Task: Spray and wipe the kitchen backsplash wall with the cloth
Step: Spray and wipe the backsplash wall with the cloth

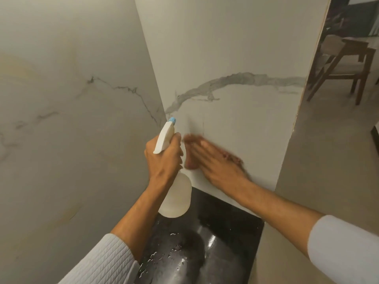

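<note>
**At the Corner of the Marble Wall**

On the left, the backsplash wall (71,99) was white with thin grey lines. It met another white panel (235,58) at a corner. Beside that corner, the left hand (164,158) was wrapped tight around the neck of a white spray bottle (175,193). Its blue tip (172,120) was very near the panel. Next to it, the right hand (217,162) lay flat with its fingers spread, pressing a reddish-brown cloth (191,162) on the panel. That hand and the cloth looked blurry. Below both arms, the black surface (235,232) was shiny and had water drops on it. Far to the right stood a wooden chair (344,64).
</note>
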